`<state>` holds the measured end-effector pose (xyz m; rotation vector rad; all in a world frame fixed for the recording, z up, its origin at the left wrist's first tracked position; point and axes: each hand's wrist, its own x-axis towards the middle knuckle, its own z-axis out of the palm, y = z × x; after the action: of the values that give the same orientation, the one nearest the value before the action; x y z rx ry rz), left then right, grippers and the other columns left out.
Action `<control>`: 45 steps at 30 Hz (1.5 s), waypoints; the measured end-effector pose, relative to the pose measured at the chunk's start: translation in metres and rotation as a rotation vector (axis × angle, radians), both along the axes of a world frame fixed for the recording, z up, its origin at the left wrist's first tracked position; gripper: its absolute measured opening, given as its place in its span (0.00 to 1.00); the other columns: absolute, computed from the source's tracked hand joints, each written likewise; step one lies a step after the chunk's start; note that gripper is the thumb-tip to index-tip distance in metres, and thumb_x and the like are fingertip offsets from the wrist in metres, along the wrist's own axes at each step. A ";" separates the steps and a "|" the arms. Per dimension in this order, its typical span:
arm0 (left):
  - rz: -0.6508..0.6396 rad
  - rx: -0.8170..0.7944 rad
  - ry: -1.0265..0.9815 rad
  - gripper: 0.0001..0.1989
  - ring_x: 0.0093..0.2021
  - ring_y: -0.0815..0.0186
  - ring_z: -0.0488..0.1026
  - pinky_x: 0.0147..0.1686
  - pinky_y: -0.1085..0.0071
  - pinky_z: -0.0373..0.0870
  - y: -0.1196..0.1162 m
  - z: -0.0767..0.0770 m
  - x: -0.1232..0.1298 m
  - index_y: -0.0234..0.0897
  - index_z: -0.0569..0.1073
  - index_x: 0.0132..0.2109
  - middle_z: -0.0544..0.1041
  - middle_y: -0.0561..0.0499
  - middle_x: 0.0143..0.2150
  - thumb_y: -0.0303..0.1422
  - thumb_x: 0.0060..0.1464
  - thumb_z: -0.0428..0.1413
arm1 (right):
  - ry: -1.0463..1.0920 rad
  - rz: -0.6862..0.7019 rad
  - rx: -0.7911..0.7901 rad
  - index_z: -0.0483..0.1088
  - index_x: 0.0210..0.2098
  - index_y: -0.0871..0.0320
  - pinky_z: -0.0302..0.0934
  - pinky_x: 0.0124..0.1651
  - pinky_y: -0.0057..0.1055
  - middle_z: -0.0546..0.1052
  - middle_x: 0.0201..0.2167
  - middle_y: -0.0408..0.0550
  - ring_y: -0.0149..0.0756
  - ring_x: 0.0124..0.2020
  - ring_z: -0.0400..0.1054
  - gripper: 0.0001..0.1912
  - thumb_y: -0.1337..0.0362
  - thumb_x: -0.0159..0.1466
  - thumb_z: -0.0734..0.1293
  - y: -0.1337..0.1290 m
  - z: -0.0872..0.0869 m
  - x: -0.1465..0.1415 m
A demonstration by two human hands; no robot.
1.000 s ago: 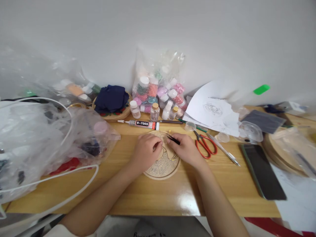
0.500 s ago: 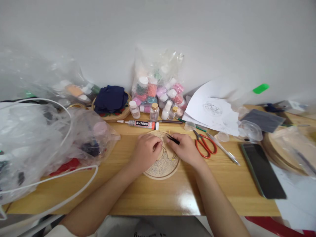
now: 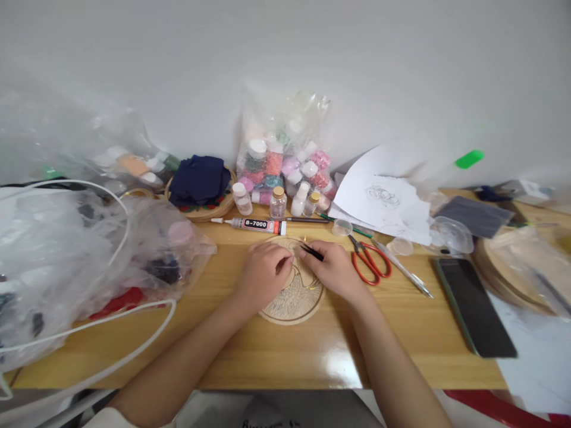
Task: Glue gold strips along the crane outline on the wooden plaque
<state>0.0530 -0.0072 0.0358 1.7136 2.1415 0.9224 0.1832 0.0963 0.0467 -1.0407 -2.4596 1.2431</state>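
While right hand [image 3: 338, 268] grips tweezers [image 3: 314, 253] (left hand [image 3: 266, 273]: grip unclear), a bag [image 3: 312, 113] holds jars [image 3: 257, 156].

The tube [image 3: 263, 225] reads "B-7000" on its black label [image 3: 256, 224]

Soft, even light reaches my tabletop [image 3: 223, 362], with a white glare patch near its front edge, cut off by shadow along my right forearm [image 3: 386, 345]. Shadow darkens the hollow of my left hand [image 3: 267, 268]. Lettering on the B-7000 tube [image 3: 256, 224] stays legible; fine lines on the patterned disc [image 3: 292, 306] look soft, and the wooden hoop [image 3: 493, 278] at far right smears.
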 end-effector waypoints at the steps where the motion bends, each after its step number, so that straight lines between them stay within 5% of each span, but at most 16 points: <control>1: 0.000 0.000 -0.001 0.09 0.29 0.65 0.69 0.36 0.66 0.60 0.000 0.000 0.000 0.37 0.69 0.26 0.73 0.54 0.25 0.26 0.54 0.52 | -0.001 0.002 0.002 0.61 0.21 0.58 0.48 0.27 0.27 0.65 0.19 0.41 0.31 0.24 0.58 0.14 0.58 0.60 0.60 0.000 0.000 0.000; 29: -0.009 -0.018 0.019 0.08 0.31 0.65 0.70 0.38 0.65 0.59 -0.001 0.001 0.001 0.36 0.69 0.27 0.75 0.54 0.27 0.26 0.55 0.52 | -0.020 -0.015 0.057 0.63 0.20 0.58 0.47 0.26 0.26 0.65 0.17 0.41 0.30 0.22 0.58 0.16 0.58 0.61 0.61 -0.002 0.003 -0.001; 45: -0.041 -0.193 -0.064 0.05 0.35 0.64 0.70 0.39 0.63 0.60 0.002 0.006 -0.003 0.38 0.72 0.28 0.75 0.55 0.29 0.27 0.49 0.60 | 0.002 -0.053 -0.015 0.64 0.21 0.59 0.48 0.26 0.25 0.65 0.18 0.40 0.28 0.22 0.57 0.14 0.60 0.61 0.62 -0.004 0.003 -0.001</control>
<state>0.0502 -0.0056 0.0418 1.6063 2.0715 0.7233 0.1819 0.0926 0.0497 -1.1004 -2.4091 1.2474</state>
